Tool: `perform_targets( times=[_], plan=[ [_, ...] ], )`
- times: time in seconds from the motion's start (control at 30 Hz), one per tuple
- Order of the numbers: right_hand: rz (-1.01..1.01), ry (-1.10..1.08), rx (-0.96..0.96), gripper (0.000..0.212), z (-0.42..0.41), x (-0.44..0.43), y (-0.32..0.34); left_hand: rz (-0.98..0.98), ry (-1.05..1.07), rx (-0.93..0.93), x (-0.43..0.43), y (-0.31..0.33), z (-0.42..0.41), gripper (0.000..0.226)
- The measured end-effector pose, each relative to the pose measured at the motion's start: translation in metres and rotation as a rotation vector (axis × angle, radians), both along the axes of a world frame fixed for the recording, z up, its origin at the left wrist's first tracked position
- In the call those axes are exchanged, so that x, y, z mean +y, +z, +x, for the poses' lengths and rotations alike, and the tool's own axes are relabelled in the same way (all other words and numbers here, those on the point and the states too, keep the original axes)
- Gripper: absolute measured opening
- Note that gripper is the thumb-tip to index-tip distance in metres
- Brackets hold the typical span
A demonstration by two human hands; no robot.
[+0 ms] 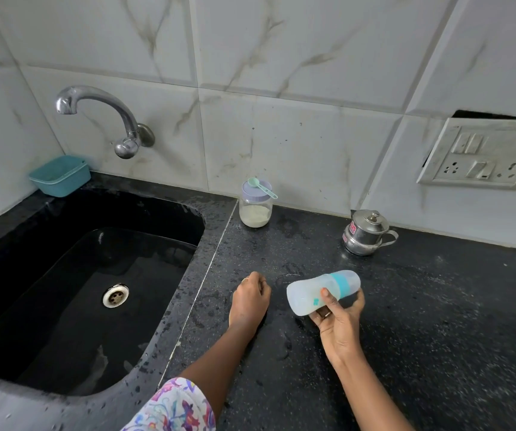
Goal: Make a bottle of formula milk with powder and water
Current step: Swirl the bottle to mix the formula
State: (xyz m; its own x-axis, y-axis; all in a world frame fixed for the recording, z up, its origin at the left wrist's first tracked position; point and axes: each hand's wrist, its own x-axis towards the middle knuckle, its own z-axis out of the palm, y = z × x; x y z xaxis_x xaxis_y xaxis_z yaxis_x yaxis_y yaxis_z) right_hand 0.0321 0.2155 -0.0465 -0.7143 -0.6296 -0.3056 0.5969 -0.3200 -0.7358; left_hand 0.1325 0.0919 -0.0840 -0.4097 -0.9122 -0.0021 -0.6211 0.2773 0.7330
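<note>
Translucent plastic with a teal collar, the baby bottle (322,292) is lying tilted almost on its side above the black speckled counter (437,321), its capped end pointing up and to the right, its base toward the left. The right hand (339,318) is holding it from below, fingers wrapping around the middle of the body and the thumb pressing on the near side; a ring is showing on one finger. Whether the bottle is touching the counter or hanging just over it I cannot tell.

Just to the left, the left hand (250,297) is resting on the counter with its fingers curling loosely inward, gripping nothing that I can see. Its forearm is coming out of a white sleeve (172,409) with a floral print at the bottom edge.

Farther back, against the marble-patterned wall tiles, a glass jar of pale powder (255,209) is standing upright with a lilac lid on, and a mint-green scoop (261,187) is lying across that lid. Well to the right of it, a small steel pot (365,233) with a knobbed lid and a side handle is sitting near the wall.

Left of the counter, the black sink (63,259) is looking wet, with a chrome tap (101,116) curving over it and a teal tub (60,175) sitting at its back corner. A white switch plate (483,154) is hanging on the wall at the far right.
</note>
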Motion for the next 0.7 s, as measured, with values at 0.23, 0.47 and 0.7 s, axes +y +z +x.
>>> perform_targets(
  times=[0.23,0.47,0.7],
  plan=[
    [0.004,0.012,0.017,0.08,0.0,-0.003,0.003,0.007,0.006,-0.009,0.0,0.001,0.0,0.011],
    [-0.005,0.045,0.047,0.08,0.001,-0.009,0.008,0.016,0.007,-0.004,0.0,0.002,0.0,0.011],
    [0.016,0.05,0.056,0.081,0.003,-0.007,0.004,0.022,0.002,0.001,0.0,0.002,0.0,0.009]
  ],
)
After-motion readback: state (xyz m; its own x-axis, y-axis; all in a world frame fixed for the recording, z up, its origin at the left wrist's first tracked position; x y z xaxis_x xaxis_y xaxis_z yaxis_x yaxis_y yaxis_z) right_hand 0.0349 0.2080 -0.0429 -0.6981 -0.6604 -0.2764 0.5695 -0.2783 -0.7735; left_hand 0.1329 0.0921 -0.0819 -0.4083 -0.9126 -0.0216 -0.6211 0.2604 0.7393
